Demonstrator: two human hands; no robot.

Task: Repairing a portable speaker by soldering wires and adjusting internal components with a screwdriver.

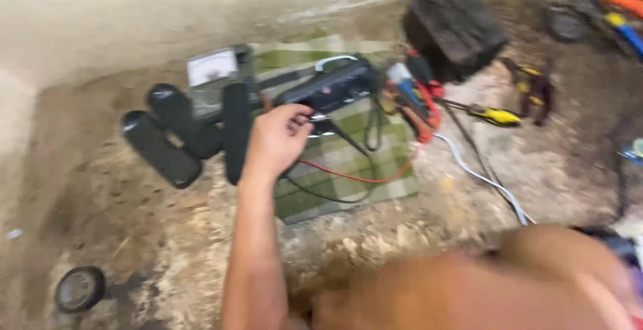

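One hand [276,139] was in view, reaching onto the green checked cloth [348,169]; which hand it was I could not tell; its fingers were curled around a small metal-tipped part at the near edge of the black device [331,89], though blur hid the exact grip; red wire [348,175] and black wire trailed from there across the cloth; three black cylinders [194,132] lay just beside the cloth's far side from the pliers; an analog meter [213,69] sat behind them; a yellow-handled screwdriver [492,114] and a black block [454,27] lay off the cloth's other side.
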